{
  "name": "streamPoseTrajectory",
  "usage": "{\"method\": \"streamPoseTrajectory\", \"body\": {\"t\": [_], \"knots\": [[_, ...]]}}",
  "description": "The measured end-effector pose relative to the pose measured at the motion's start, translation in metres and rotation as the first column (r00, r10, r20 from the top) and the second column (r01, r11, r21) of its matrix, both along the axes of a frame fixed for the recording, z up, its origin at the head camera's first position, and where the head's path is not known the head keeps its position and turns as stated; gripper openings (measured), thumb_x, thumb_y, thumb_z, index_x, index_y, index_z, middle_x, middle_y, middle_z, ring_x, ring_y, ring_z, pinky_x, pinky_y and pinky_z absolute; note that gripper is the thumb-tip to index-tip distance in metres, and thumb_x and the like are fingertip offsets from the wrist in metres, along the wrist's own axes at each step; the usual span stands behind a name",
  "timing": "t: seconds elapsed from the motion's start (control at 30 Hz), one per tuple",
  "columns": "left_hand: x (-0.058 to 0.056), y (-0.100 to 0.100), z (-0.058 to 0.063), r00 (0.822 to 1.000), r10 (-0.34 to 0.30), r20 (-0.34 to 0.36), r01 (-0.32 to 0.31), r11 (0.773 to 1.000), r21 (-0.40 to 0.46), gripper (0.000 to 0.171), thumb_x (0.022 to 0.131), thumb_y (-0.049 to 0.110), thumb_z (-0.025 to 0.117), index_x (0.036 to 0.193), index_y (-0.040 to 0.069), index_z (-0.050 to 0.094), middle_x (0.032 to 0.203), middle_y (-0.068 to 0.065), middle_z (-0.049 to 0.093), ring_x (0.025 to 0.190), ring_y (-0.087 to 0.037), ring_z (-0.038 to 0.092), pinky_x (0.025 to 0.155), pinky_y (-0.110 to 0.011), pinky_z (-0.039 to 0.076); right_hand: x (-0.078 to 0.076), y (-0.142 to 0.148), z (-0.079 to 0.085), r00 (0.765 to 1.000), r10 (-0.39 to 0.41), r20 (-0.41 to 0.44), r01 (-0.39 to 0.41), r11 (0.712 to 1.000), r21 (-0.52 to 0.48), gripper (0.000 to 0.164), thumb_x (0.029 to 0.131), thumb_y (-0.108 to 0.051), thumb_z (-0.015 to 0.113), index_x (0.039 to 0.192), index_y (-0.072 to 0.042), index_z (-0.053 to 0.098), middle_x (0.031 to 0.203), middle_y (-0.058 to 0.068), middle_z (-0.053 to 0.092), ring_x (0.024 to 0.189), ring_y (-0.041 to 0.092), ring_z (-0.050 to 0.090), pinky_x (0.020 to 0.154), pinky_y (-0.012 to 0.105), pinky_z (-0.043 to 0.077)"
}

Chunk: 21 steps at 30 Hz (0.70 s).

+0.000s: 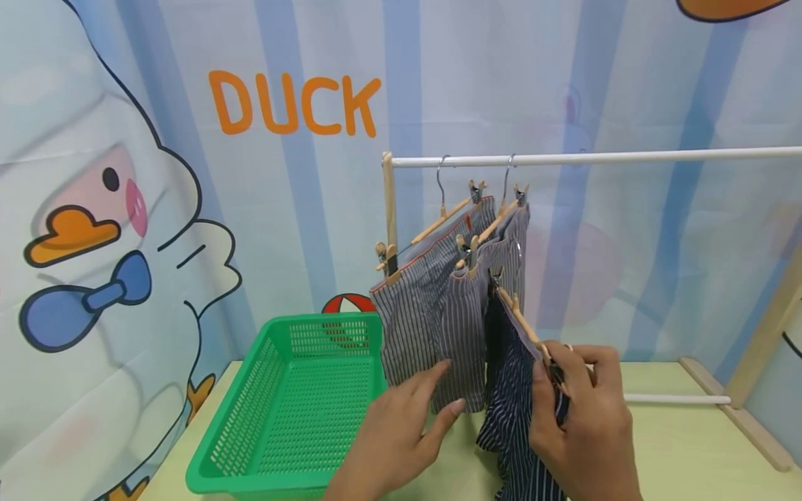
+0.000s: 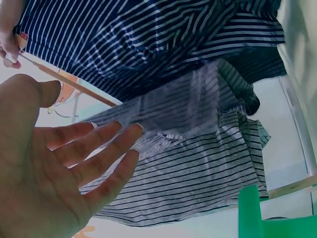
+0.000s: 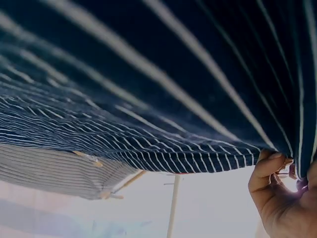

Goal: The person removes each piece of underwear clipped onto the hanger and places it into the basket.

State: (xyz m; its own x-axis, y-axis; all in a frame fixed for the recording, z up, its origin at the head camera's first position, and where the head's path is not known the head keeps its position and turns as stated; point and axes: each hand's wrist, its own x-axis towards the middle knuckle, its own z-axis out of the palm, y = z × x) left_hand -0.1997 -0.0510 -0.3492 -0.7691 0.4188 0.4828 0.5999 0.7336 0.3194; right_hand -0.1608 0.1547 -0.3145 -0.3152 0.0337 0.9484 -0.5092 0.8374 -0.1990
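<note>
My right hand (image 1: 585, 417) pinches the near clip end of a wooden clip hanger (image 1: 525, 325). Navy shorts with white stripes (image 1: 516, 410) are clipped to it and hang down. In the right wrist view the navy cloth (image 3: 148, 79) fills most of the picture, and the fingers (image 3: 267, 173) hold its edge. My left hand (image 1: 401, 424) has its fingers spread and holds nothing, close to grey striped shorts (image 1: 465, 334) on a hanger. The left wrist view shows the open palm (image 2: 59, 178) below the navy shorts. Whether the fingertips touch the grey cloth I cannot tell.
Another pair of grey striped shorts (image 1: 407, 313) hangs from the white rail (image 1: 626, 156), left of the first grey pair. A green plastic basket (image 1: 207, 445) stands on the pale table (image 1: 677, 445), left of the rack. Behind is a duck-print curtain (image 1: 501, 76).
</note>
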Motion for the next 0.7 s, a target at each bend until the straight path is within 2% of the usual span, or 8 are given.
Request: {"method": "streamPoseTrajectory", "body": {"t": [0.13,0.23,0.47,0.7], "knots": [[0.006,0.004,0.004,0.993,-0.048,0.103,0.043,0.997,0.058,0.061,0.105,0.058,0.031,0.152,0.020,0.040,0.142,-0.001,0.059,0.121,-0.021,0.064,0.097,-0.047,0.054,0.000,-0.006,-0.003,1.000,0.007,0.001,-0.007,1.000,0.002,0.038,0.106,-0.030,0.045,0.116,0.001,0.065,0.101,0.021,0.051,0.068,0.030,0.068,0.051,0.039,0.055],[0.011,0.008,0.008,0.983,-0.084,0.164,0.068,0.993,0.101,0.061,0.105,0.058,0.029,0.154,0.023,0.036,0.147,0.002,0.054,0.126,-0.021,0.061,0.100,-0.049,0.052,-0.002,-0.010,-0.005,1.000,0.007,-0.027,-0.006,1.000,0.022,0.049,0.108,-0.038,0.036,0.114,0.001,0.066,0.100,0.021,0.051,0.063,0.026,0.064,0.049,0.035,0.052],[0.014,0.013,0.008,0.989,-0.108,0.105,0.093,0.986,0.137,0.052,0.108,0.048,0.031,0.153,0.022,0.037,0.145,0.005,0.055,0.126,-0.016,0.060,0.100,-0.046,0.051,-0.004,-0.024,-0.010,0.998,0.012,-0.063,-0.009,0.998,0.059,0.049,0.109,-0.035,0.033,0.114,0.001,0.065,0.098,0.021,0.051,0.058,0.018,0.055,0.043,0.027,0.042],[0.018,0.012,0.007,0.985,-0.157,0.074,0.143,0.976,0.164,0.048,0.109,0.040,0.036,0.154,0.023,0.036,0.143,0.002,0.057,0.125,-0.017,0.061,0.099,-0.045,0.052,-0.005,-0.035,-0.017,0.996,0.042,-0.080,-0.035,0.996,0.086,0.046,0.109,-0.031,0.034,0.117,0.001,0.065,0.098,0.018,0.050,0.061,0.016,0.056,0.047,0.024,0.042]]}}
